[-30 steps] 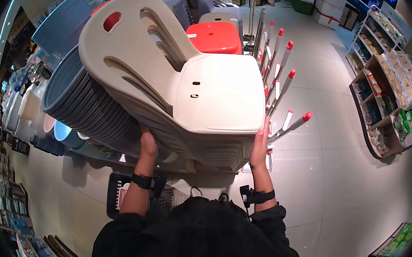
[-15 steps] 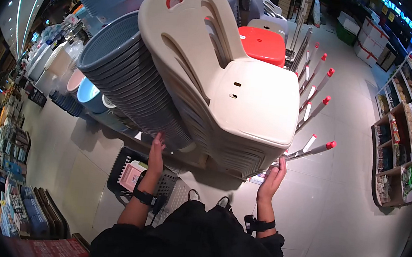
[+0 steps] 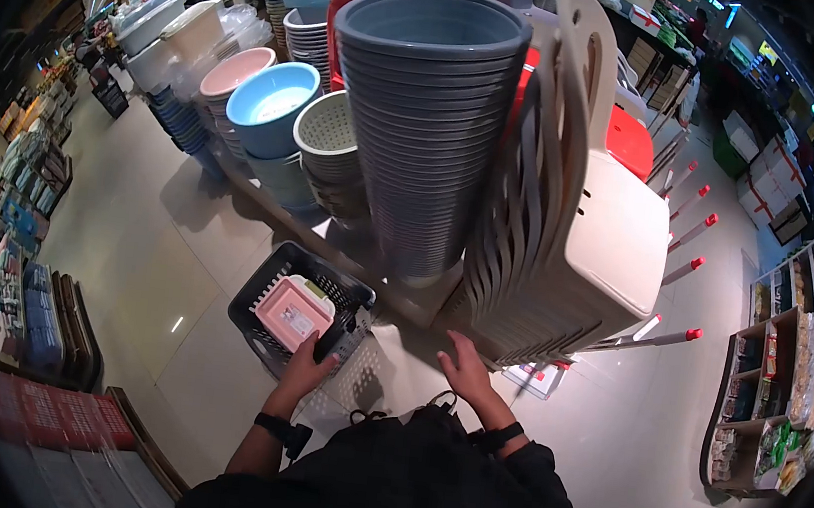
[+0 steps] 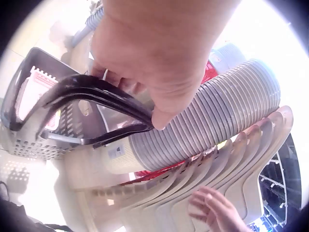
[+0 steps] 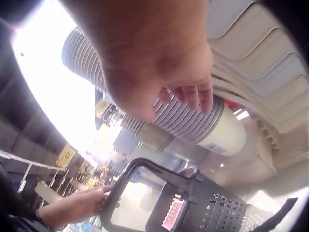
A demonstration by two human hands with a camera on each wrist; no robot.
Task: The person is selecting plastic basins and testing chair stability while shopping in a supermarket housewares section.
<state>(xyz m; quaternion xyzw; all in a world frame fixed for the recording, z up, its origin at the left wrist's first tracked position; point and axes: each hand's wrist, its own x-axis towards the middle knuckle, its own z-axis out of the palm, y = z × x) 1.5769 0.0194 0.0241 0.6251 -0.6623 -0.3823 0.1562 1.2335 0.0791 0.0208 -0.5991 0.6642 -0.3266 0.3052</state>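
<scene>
A dark plastic basket (image 3: 254, 337) stands on the floor at lower left of the head view, holding pink trays (image 3: 294, 314). My left hand (image 3: 307, 371) is at its raised black handle; in the left wrist view that hand (image 4: 154, 63) has its thumb and fingers around the handle (image 4: 113, 94). My right hand (image 3: 471, 378) holds nothing, its fingers spread and slightly bent, in front of the base of the stacked beige chairs (image 3: 618, 227). The right wrist view shows this hand (image 5: 159, 67) above the basket (image 5: 219, 208), fingers apart from it.
A tall stack of grey tubs (image 3: 425, 127) rises beyond the basket, beside the chairs. Blue, pink and cream basins (image 3: 272, 106) stand to its left. Red-tipped poles (image 3: 688, 269) project right of the chairs, and a goods shelf (image 3: 782, 363) stands farther right.
The view has swung left. Both hands have left the sides of the chair stack; the left has reached the basket handle and grips it, while the right has moved inward and stays empty.
</scene>
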